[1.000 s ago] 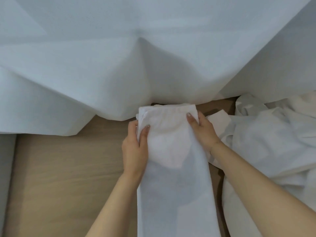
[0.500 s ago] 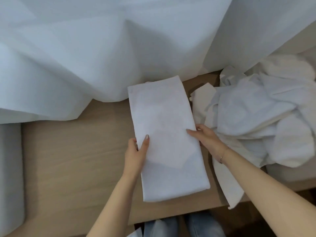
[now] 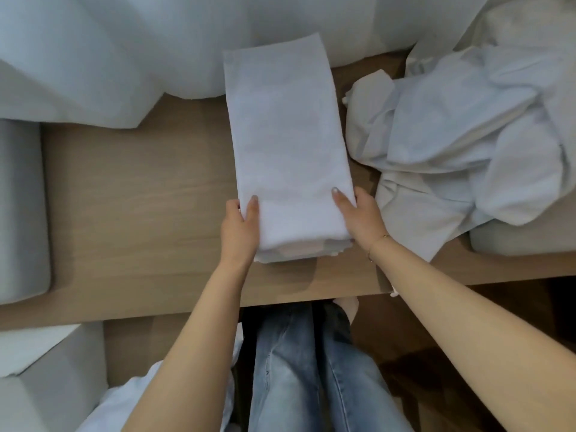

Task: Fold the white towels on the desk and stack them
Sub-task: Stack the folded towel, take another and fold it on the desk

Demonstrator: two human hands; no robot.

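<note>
Both hands, left hand (image 3: 240, 227) and right hand (image 3: 358, 218), have slid back to pinch the long folded white cloth towel (image 3: 285, 145) at its near end, fingers probably tucked beneath, ready for the next fold.

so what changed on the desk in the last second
Both hands slid back along the towel to its near end: left hand and right hand now grip its near corners. The towel went from hanging over the desk edge to folded. The pile stayed put.

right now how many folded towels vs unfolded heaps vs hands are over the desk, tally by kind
folded white towel: 1, lying on the desk
heap of unfolded white towels: 1, number of towels in it cannot be told
hands gripping the folded towel's near end: 2, left hand and right hand
total: 4
</note>
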